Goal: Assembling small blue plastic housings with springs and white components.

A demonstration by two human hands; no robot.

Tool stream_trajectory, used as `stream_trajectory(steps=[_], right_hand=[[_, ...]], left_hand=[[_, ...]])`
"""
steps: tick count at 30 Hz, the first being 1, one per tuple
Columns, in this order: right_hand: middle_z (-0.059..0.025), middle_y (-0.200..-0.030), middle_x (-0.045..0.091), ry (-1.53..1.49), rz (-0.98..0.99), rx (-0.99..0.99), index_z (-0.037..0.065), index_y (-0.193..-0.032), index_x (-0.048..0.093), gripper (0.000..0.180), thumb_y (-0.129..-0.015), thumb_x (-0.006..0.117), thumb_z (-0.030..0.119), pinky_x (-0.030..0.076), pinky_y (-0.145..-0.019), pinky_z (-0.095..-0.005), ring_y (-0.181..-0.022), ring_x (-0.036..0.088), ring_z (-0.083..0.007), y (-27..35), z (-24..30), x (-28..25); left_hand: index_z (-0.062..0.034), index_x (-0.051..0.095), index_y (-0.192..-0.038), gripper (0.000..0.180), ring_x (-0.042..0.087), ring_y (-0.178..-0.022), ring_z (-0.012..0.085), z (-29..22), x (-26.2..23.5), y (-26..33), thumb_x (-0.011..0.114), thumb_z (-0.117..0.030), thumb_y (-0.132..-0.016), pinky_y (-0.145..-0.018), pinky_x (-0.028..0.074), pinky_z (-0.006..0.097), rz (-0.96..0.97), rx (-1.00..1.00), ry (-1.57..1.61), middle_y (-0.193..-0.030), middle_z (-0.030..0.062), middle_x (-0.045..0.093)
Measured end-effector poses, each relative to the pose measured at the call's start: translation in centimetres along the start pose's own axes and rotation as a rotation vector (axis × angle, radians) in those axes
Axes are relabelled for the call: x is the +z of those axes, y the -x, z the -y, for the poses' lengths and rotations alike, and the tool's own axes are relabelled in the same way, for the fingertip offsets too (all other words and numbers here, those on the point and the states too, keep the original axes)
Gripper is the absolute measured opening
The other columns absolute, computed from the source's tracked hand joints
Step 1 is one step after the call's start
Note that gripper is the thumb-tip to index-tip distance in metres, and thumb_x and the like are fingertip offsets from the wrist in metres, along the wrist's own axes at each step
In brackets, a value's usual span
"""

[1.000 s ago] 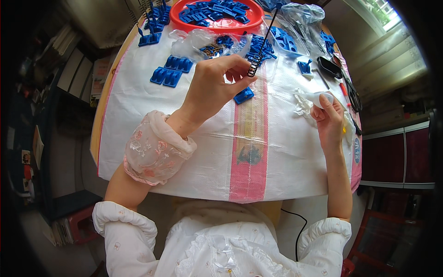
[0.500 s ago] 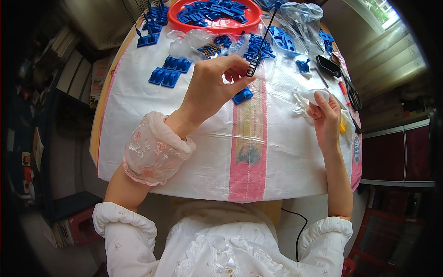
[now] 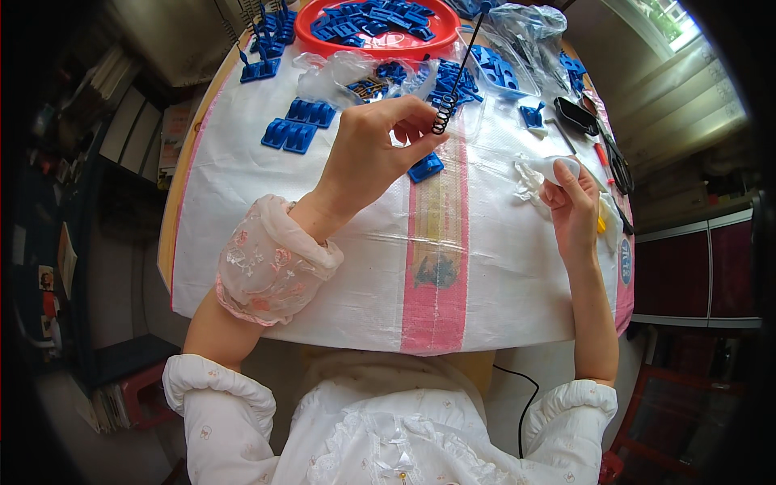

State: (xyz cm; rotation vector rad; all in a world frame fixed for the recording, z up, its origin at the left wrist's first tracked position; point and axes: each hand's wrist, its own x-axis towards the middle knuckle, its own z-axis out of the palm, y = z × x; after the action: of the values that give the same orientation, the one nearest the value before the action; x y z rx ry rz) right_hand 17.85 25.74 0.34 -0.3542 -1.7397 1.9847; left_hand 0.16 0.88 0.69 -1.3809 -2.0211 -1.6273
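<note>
My left hand (image 3: 368, 153) pinches the lower end of a black coil spring (image 3: 443, 111) between thumb and fingers, above the middle of the table. From the coil a thin straight black rod rises, tilted to the right, with a blue tip (image 3: 485, 7). On the right, my right hand (image 3: 575, 218) is closed around a small white rounded object (image 3: 563, 169); its kind is not clear. Crumpled white tissue (image 3: 529, 179) lies beside that hand. A blue plastic piece (image 3: 425, 167) rests on the table just below my left fingertips.
Several blue ridged parts (image 3: 299, 124) lie left of my left hand. Farther back are a red basin (image 3: 303, 36) of blue parts, clear bags and a clear tray (image 3: 529, 81). Along the right edge are a black dish (image 3: 575, 115), scissors (image 3: 618, 166) and other tools.
My right hand, with the white object, has shifted very slightly to the right. The left hand and the spring stay in place.
</note>
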Motion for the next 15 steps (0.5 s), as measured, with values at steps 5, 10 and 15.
stream_trajectory(steps=[5, 10, 15], right_hand=[[0.0004, -0.086, 0.067, 0.04, -0.027, 0.014, 0.008, -0.102, 0.064, 0.017, -0.097, 0.071, 0.023, 0.043, -0.064, -0.0211, -0.071, 0.057, -0.0023, 0.24, -0.05, 0.62], [0.0008, -0.085, 0.067, 0.022, -0.023, 0.006, 0.009, -0.101, 0.064, 0.016, -0.097, 0.071, 0.022, 0.044, -0.064, -0.0208, -0.07, 0.057, -0.0023, 0.19, 0.17, 0.56], [0.0009, -0.085, 0.067, 0.009, -0.008, 0.0, 0.009, -0.1, 0.064, 0.016, -0.097, 0.071, 0.022, 0.044, -0.064, -0.0202, -0.069, 0.056, -0.0024, 0.1, 0.03, 0.31]], left_hand=[[-0.0023, 0.073, -0.092, 0.014, 0.071, -0.07, 0.0131, 0.04, 0.0, -0.01, 0.082, -0.008, -0.083, -0.066, 0.056, 0.025, 0.001, 0.008, -0.004, -0.083, 0.0067, 0.076], [-0.0025, 0.073, -0.092, 0.014, 0.071, -0.07, 0.0132, 0.04, -0.02, 0.0, 0.082, -0.009, -0.083, -0.066, 0.056, 0.025, 0.001, 0.008, 0.002, -0.082, 0.0066, 0.075], [-0.0023, 0.073, -0.092, 0.014, 0.071, -0.07, 0.0133, -0.02, -0.02, -0.01, 0.082, -0.008, -0.083, -0.066, 0.056, 0.025, 0.0, 0.009, -0.001, -0.082, 0.0067, 0.075]])
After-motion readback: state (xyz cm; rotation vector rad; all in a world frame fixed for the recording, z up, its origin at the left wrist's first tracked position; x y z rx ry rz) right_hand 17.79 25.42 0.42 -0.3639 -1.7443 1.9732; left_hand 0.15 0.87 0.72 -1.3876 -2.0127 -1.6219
